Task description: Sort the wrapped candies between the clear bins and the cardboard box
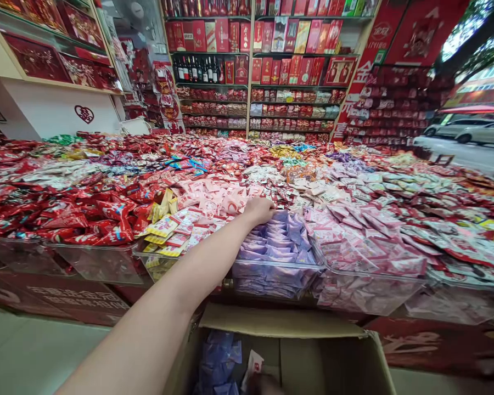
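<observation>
My left hand (259, 210) reaches forward from the lower left to the back left corner of a clear bin (278, 265) of purple packets (274, 241). Its fingers are curled closed at the edge of a purple packet, with the fingertips partly hidden. The packets stand in tight overlapping rows. Below, in an open cardboard box (282, 321), a blurred, shadowed hand, apparently my right hand (267, 384), shows at the bottom edge. Its fingers cannot be made out. Beside it are a white-and-red packet (253, 366) and a pile of more purple packets (218, 359).
Neighbouring clear bins hold yellow-and-white packets (168, 230), red packets (94, 219) and pink packets (362, 236). More heaped sweets spread behind them. Shelves with bottles (197, 70) and red boxes (288, 68) stand at the back. Parked cars (469, 129) show outside at right.
</observation>
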A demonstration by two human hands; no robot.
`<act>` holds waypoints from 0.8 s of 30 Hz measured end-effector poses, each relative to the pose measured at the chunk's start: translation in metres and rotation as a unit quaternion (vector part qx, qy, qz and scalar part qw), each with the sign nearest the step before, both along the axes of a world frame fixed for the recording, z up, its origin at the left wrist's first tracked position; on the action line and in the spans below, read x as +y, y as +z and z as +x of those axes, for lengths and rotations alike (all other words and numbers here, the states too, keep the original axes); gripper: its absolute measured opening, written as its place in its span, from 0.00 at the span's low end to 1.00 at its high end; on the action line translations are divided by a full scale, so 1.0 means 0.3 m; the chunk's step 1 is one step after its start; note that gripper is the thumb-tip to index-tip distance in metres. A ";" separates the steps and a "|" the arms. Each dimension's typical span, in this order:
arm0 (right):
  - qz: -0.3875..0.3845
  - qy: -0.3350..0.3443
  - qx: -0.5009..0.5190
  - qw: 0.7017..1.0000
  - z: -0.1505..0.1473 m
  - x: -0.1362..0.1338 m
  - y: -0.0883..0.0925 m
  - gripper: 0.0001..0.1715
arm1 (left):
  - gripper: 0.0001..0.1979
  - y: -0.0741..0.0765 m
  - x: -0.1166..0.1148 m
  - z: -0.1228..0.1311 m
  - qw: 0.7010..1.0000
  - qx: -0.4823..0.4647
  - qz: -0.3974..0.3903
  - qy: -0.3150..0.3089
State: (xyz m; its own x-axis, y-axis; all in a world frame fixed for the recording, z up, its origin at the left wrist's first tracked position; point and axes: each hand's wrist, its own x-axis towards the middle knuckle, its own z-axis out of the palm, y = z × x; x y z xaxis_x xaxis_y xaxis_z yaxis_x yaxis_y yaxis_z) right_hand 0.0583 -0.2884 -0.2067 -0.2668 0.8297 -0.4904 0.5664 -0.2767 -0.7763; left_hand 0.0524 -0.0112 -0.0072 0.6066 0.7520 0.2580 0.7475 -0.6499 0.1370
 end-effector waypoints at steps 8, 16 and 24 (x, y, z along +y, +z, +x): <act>0.169 -0.080 0.086 0.979 0.271 -0.006 0.519 0.12 | 0.13 -0.006 0.012 0.012 0.999 -0.035 -0.018 0.011; 0.323 -0.131 0.025 0.937 0.415 0.205 0.782 0.18 | 0.09 0.002 0.014 -0.002 0.998 -0.055 -0.017 0.000; 0.402 -0.126 -0.235 0.876 0.451 0.491 0.857 0.10 | 0.08 -0.010 0.021 -0.009 0.996 -0.079 -0.028 -0.005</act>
State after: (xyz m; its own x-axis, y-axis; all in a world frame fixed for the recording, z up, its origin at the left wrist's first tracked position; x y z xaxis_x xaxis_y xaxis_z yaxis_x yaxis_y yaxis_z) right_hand 0.1935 -0.1409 0.0504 0.0490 0.9606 0.2734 0.8756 0.0904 -0.4744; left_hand 0.0498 -0.0050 -0.0101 0.5695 0.7616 0.3093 0.7071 -0.6458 0.2882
